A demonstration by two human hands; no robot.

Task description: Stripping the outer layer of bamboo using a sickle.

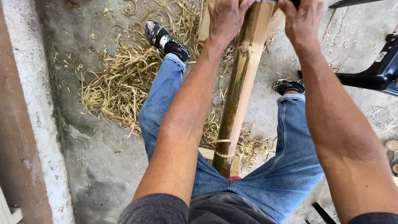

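Left hand [226,18] and right hand [300,20] are gripping a tool's ends, fingers curled shut; bamboo pole [240,89] is lying under the fingers, running between the knees; looking stiff, smooth-skinned, probably slippery; shavings [120,83] piling left.

A bamboo pole [240,87] is showing mottled green and dark brown on one side and pale tan where it is stripped. Straw-yellow shavings [120,83] are lying on grey, stained concrete floor [99,157]. The person is wearing faded blue jeans [282,174], a dark grey shirt [157,209], and black shoes [166,39] with white and red marks.
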